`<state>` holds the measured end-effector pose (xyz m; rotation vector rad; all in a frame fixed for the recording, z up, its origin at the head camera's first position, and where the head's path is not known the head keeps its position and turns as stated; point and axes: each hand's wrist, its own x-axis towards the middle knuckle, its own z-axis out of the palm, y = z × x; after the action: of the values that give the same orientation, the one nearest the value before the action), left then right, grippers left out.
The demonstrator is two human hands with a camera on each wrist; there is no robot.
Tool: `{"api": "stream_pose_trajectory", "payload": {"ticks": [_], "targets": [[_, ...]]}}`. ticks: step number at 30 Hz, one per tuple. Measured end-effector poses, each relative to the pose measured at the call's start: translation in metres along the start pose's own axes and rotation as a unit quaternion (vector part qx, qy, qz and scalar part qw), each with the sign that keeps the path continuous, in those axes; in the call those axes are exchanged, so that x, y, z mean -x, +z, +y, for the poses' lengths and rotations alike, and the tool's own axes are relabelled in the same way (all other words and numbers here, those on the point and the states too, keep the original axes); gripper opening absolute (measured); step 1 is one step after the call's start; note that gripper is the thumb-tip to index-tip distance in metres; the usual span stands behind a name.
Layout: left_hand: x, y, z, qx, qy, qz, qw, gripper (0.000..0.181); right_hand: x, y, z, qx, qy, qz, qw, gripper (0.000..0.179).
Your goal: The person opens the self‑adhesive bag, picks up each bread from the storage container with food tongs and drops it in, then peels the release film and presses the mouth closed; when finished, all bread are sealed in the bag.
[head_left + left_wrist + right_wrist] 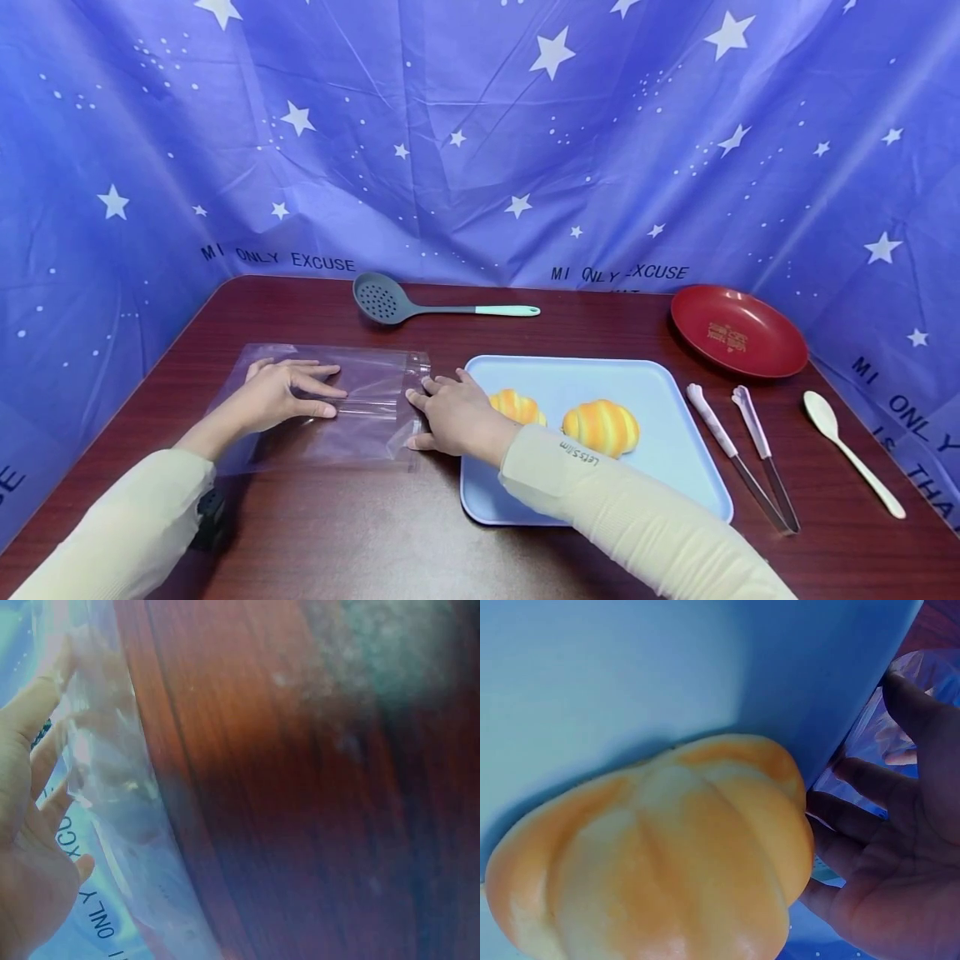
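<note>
Your left hand [281,396], fingers spread, rested on the bag [363,437], left of frame centre; your right hand [461,417], fingers apart, touched its right edge. Flattening looked well along; the bag appeared unfilled, both buns [603,427] lying on the tray [667,479], lower right.

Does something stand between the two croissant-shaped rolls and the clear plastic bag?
Yes. The right hand and the light-blue tray's left rim stand between the croissant-shaped rolls and the clear plastic bag. Nothing else is visible there.
</note>
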<state>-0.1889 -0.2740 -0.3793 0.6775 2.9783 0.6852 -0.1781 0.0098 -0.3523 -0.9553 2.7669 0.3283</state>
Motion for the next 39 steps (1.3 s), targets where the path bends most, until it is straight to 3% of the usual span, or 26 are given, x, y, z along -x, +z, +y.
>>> {"api": "stream_pose_trajectory", "payload": {"ticks": [10, 19, 30, 39], "targets": [[0.001, -0.009, 0.004, 0.007, 0.02, 0.042, 0.9989, 0.023, -0.001, 0.001, 0.001, -0.002, -0.003, 0.01, 0.9999, 0.07], [-0.001, -0.022, 0.006, 0.026, 0.088, 0.106, 0.9901, 0.02, -0.002, 0.0, 0.001, -0.006, -0.004, 0.011, 0.9999, 0.07], [-0.001, -0.039, 0.01, 0.051, 0.106, 0.136, 0.9837, 0.021, -0.003, -0.001, -0.001, -0.012, -0.002, 0.006, 0.9999, 0.07], [-0.003, -0.053, 0.029, 0.066, 0.09, 0.121, 0.9863, 0.02, -0.003, -0.001, -0.001, -0.006, 0.001, 0.006, 1.0, 0.071]]}}
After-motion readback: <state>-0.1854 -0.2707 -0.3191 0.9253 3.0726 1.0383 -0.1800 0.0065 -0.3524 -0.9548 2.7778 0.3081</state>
